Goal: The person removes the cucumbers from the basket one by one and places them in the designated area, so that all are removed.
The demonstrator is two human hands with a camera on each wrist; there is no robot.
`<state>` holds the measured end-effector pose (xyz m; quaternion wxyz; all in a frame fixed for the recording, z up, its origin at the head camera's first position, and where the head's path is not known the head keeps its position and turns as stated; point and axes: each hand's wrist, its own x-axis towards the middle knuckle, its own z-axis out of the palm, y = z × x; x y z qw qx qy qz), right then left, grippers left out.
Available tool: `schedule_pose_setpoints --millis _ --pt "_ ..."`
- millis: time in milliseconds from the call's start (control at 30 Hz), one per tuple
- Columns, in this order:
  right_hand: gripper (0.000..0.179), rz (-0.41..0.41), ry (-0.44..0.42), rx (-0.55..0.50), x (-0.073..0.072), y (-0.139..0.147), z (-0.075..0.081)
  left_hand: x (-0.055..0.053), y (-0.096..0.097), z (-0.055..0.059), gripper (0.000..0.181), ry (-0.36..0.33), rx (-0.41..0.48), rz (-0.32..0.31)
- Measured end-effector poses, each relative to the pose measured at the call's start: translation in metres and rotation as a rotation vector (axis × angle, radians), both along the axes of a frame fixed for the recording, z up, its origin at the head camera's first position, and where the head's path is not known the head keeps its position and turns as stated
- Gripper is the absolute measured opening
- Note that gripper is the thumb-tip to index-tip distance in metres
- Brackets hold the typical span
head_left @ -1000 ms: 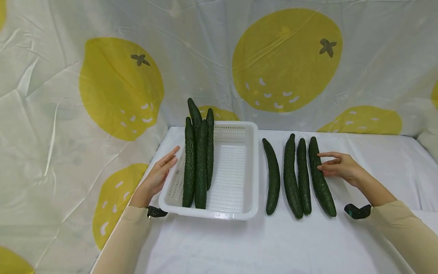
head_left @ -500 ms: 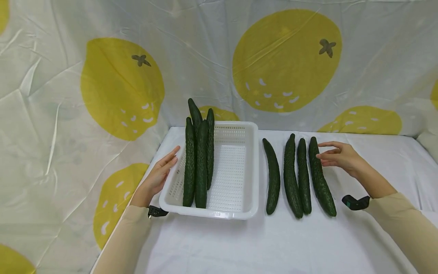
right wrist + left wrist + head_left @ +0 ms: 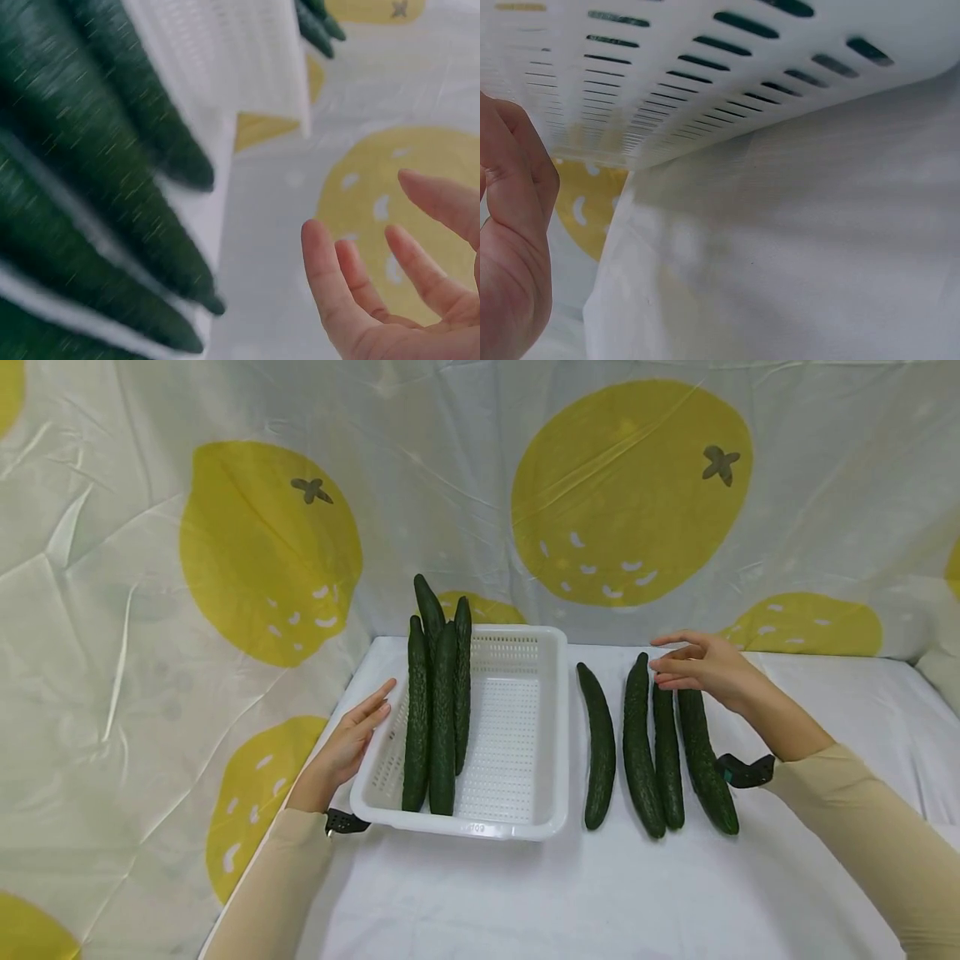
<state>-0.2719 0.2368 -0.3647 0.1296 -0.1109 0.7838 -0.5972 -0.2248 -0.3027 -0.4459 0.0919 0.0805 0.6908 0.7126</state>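
Observation:
My left hand [image 3: 345, 747] lies with straight fingers along the left side of a white plastic basket [image 3: 555, 735]; in the left wrist view it shows beside the slotted basket wall [image 3: 652, 97]. Several cucumbers [image 3: 442, 718] lean in the basket's left part, their tips above the back rim. My right hand [image 3: 708, 668], fingers spread and nothing in them, hovers over the far ends of the cucumbers right of the basket. Under it are a thin cucumber [image 3: 667, 752] and the rightmost cucumber [image 3: 705, 768], their far tips hidden. In the right wrist view the fingers [image 3: 322, 270] stand apart from the cucumbers.
A curved cucumber [image 3: 597, 743] lies just right of the basket, and a longer cucumber [image 3: 639, 752] beside it. All rest on a white cloth-covered table [image 3: 600, 902]. Behind stands a lemon-print curtain [image 3: 442, 460], close to the table's back edge.
My right hand has left the rightmost cucumber and moved left and away from me, over the tips of its neighbours. The left hand, basket and cucumbers stay in place.

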Motion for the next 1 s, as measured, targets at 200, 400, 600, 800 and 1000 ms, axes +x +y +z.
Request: schedule_pose_setpoints --millis 200,400,600,800,1000 --pt "0.05 0.023 0.006 -0.053 -0.002 -0.026 0.016 -0.002 0.001 0.001 0.055 -0.01 -0.005 0.001" --pt "0.056 0.031 0.001 -0.059 -0.005 -0.055 0.029 -0.001 0.0 0.002 0.055 -0.009 -0.031 0.005" --pt "0.053 0.078 -0.007 -0.092 -0.009 -0.087 0.04 0.0 0.0 0.001 0.055 -0.005 -0.025 0.005" --pt "0.049 0.13 -0.02 -0.117 -0.014 -0.12 0.042 0.0 0.0 0.0 0.056 0.015 -0.023 0.001" --pt "0.045 0.155 -0.041 -0.119 -0.018 -0.152 0.038 -0.002 -0.001 -0.001 0.056 0.02 -0.024 -0.002"
